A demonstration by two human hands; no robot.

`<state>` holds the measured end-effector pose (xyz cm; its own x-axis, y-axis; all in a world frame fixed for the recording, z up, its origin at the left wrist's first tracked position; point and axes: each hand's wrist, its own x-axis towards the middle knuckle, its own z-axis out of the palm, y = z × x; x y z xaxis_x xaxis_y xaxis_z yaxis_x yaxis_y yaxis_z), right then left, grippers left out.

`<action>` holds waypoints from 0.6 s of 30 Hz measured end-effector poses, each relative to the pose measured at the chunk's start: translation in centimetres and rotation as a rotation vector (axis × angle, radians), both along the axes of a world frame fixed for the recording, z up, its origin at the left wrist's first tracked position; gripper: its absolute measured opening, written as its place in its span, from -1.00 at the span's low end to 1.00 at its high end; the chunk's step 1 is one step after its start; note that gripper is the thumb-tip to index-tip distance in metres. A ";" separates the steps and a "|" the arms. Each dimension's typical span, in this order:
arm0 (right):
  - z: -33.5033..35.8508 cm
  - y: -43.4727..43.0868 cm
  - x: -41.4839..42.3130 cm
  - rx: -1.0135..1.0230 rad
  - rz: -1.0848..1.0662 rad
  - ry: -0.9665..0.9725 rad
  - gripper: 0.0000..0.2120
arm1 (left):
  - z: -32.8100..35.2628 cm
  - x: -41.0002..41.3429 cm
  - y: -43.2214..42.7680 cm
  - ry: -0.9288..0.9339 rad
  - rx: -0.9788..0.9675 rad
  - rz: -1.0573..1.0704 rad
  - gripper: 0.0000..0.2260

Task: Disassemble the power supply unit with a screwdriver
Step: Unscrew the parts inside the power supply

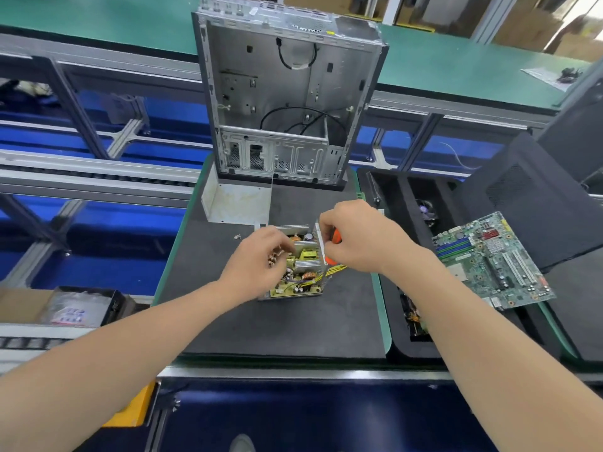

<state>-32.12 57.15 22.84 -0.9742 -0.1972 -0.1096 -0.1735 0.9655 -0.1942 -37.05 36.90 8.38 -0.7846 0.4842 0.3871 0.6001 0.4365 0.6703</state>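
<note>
Power supply unit (300, 265), cover off, mid-table (277, 327), gripped by left hand (257, 259); orange screwdriver (336, 237) clamped in right hand (355, 236).

- The head view looks from the person's head, forward and steeply down along both forearms.
- It sits close over the dark mat (293, 321), with the left hand (257, 259) and right hand (355, 236) near the frame's middle.
- The wide lens bends the edges; the open computer case (287, 93) stands at the far top.
</note>
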 end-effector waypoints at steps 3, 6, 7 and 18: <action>-0.5 0.5 0.4 0.029 0.011 -0.010 -0.83 | -0.4 1.5 1.9 -0.014 -0.214 -0.160 -0.83; -1.2 0.9 0.8 0.022 0.020 -0.005 -0.86 | -2.2 2.2 2.8 0.057 -0.476 -0.184 -0.73; -1.4 1.0 0.9 0.018 0.026 -0.008 -0.87 | -2.6 2.2 2.9 0.076 -0.542 -0.170 -0.69; -2.6 1.3 1.2 -0.001 0.009 -0.005 -0.91 | -2.5 1.6 2.7 0.038 -0.516 -0.234 -0.55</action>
<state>-30.92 58.48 20.27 -0.9718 -0.2061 -0.1146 -0.1813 0.9637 -0.1959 -35.45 39.55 5.88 -0.6238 0.7775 0.0798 0.7397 0.5544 0.3815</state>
